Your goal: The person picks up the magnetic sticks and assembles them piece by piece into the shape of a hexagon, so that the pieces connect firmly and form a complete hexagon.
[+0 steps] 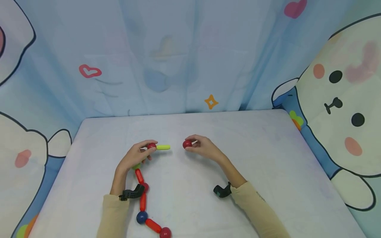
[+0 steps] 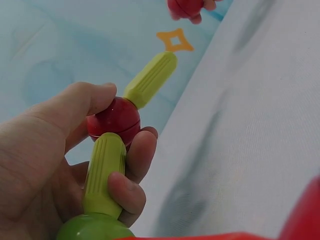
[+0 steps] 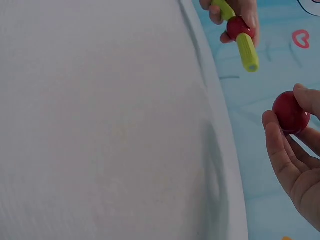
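My left hand [image 1: 136, 156] grips a red ball [image 2: 116, 120] between thumb and fingers, with other fingers curled round a yellow-green rod [image 2: 105, 170] below it. Another yellow-green rod [image 1: 163, 147] sticks out from that ball toward the right. Below the hand, a green ball [image 2: 94, 228] joins the chain, which runs on through red rods [image 1: 143, 202], a red ball [image 1: 144, 187] and a blue ball [image 1: 142, 217]. To the right, my right hand [image 1: 204, 146] pinches a loose red ball [image 3: 291, 113], apart from the rod's free end.
A white cloth-covered table [image 1: 184, 191] lies under both hands. The chain's near end, a red ball [image 1: 165, 232], lies close to the bottom edge of the head view. Behind the table hangs a light blue curtain [image 1: 166, 76] with cartoon prints.
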The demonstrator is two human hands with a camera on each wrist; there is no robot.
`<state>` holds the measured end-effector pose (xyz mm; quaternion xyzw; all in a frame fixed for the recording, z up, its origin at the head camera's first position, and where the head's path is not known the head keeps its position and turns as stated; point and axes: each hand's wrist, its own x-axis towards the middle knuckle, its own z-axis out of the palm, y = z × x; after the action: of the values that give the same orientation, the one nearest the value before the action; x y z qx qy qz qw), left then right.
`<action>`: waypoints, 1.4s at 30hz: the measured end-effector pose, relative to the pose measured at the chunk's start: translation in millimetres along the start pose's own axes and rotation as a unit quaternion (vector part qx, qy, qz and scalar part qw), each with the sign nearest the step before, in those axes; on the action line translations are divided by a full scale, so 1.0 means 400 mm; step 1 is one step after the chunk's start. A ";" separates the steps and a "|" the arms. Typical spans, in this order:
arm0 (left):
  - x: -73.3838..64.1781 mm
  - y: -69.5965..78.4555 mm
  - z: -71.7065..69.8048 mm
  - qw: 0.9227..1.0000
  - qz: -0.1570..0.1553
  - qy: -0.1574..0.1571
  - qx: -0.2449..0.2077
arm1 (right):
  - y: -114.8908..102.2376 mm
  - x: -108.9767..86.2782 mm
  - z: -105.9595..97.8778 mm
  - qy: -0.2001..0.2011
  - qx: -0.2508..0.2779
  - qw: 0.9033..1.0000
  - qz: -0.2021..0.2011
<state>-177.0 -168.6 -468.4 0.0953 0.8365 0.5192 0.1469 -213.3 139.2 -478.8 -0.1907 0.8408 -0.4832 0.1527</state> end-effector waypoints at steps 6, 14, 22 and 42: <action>-0.020 0.047 -0.002 1.000 -0.002 -0.003 0.006 | -0.006 0.022 0.045 -0.009 -0.010 1.000 0.011; 0.011 -0.015 0.005 1.000 -0.003 0.007 0.009 | -0.023 0.044 0.079 -0.022 0.000 1.000 0.004; 0.014 -0.021 0.004 1.000 0.010 0.006 0.013 | -0.024 0.056 0.093 -0.029 0.014 0.999 0.002; 0.018 -0.038 0.001 1.000 0.017 0.006 0.004 | -0.036 0.006 0.079 -0.037 -0.005 0.999 0.017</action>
<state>-183.8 -172.6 -483.2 0.1072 0.8378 0.5188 0.1322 -198.9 107.8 -481.8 -0.1949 0.8401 -0.4687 0.1912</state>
